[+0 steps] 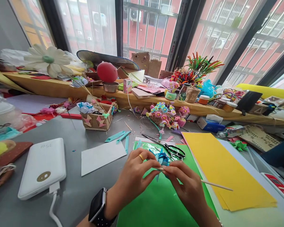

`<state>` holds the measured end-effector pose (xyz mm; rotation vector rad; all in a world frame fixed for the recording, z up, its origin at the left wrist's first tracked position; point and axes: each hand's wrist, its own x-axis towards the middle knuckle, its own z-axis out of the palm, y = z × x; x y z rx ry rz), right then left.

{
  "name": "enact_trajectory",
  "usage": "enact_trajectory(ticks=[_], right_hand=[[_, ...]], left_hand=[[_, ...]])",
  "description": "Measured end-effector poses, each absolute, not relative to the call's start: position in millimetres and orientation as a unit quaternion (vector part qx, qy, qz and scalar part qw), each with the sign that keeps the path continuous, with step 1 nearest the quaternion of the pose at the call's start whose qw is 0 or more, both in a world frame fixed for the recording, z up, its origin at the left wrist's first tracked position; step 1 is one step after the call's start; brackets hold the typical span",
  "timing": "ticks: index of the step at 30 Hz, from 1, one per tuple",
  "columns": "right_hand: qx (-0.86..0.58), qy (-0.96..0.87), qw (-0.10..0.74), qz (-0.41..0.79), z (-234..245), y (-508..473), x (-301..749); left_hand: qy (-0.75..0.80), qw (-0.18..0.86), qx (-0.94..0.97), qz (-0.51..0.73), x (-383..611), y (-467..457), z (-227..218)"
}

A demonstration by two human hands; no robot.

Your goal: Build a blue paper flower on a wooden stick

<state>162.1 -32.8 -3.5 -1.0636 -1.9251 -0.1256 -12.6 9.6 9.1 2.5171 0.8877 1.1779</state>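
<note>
My left hand [134, 171], with a gold ring and a dark smartwatch on the wrist, pinches a small blue paper flower [162, 157] over a green paper sheet [161, 195]. My right hand [186, 183] meets it fingertip to fingertip and pinches a thin wooden stick [216, 185] whose near end touches the flower. The stick's free end points right over a yellow paper sheet [224, 167]. Black-handled scissors [171, 149] lie just behind the flower.
A white power bank [44, 167] with a cable lies at the left, with a white paper sheet [101, 156] and teal paper strips [119, 137] between. A cardboard box [97, 119], a basket of small paper flowers [164, 116] and a cluttered wooden ledge [61, 88] stand behind.
</note>
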Motion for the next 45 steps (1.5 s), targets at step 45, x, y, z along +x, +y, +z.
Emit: enact_trajectory(ticks=[45], right_hand=[[-0.430,-0.770,0.468,0.061,-1,-32,160]], left_hand=[[0.265,0.062,0.897,0.349,-19,7,15]])
